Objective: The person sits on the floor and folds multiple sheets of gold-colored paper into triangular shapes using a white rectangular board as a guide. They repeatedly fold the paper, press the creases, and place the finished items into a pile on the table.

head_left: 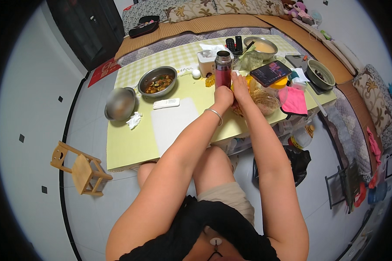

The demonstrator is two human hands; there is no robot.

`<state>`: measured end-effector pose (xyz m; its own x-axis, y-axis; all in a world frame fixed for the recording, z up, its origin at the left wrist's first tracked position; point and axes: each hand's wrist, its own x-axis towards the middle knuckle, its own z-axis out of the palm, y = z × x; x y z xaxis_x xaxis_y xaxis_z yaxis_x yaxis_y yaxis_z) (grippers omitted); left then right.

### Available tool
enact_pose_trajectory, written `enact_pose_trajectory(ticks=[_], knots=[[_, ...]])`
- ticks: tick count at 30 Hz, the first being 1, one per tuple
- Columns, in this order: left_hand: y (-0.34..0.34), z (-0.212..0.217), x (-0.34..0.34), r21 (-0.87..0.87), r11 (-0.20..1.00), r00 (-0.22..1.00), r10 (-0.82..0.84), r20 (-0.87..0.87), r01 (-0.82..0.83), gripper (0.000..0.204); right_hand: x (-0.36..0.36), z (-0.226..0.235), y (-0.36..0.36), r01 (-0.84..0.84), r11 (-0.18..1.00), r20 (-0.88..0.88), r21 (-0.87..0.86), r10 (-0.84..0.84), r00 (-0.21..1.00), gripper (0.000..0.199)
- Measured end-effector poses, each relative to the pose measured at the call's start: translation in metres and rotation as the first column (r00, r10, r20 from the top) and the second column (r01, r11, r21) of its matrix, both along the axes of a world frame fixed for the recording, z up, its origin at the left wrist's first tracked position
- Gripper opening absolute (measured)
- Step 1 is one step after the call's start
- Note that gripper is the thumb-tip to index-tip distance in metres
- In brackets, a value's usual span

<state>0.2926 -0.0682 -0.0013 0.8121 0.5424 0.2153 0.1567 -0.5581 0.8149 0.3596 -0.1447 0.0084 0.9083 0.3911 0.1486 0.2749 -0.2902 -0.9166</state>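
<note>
A dark red thermos flask [223,74] with a silver neck stands upright at the middle of the table. My left hand [223,96], a silver bangle at its wrist, is closed at the flask's lower part. Just right of it is my right hand [241,88], its fingers stretched out and close together, pointing away from me along the flask's side. Whether that palm touches the flask is hidden. Clear tubs [267,102] and a dark phone [270,73] lying on top of things are right beside my right hand.
Left on the table are a steel bowl of food [157,92], a second bowl [120,104], a white remote [166,103] and crumpled tissue [134,120]. Farther back stand a tissue box [206,65] and a large bowl [260,45]. A pink cloth [294,101] hangs over the right edge.
</note>
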Motion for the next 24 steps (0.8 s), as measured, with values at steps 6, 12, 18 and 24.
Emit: enact_pose_trajectory(ticks=[6,12,18,24], knots=[[-0.01,0.028,-0.055,-0.516,0.845,0.985,-0.171,-0.01,0.141,0.012,0.009,-0.034,-0.009,0.142,0.99,-0.04,0.02,-0.142,0.989,0.096],[0.041,0.029,-0.156,-0.425,0.887,0.983,-0.154,0.097,0.181,0.016,0.01,-0.055,0.0,0.166,0.985,0.026,0.034,-0.167,0.986,0.088],[0.09,0.013,-0.247,-0.443,0.891,0.954,0.042,0.297,0.098,0.01,0.048,-0.075,-0.005,0.191,0.973,-0.04,0.128,-0.187,0.982,0.083],[0.124,-0.006,-0.321,-0.417,0.906,0.897,0.238,0.372,-0.068,0.008,-0.003,-0.029,-0.015,0.119,0.992,0.133,0.029,-0.122,0.984,0.065]])
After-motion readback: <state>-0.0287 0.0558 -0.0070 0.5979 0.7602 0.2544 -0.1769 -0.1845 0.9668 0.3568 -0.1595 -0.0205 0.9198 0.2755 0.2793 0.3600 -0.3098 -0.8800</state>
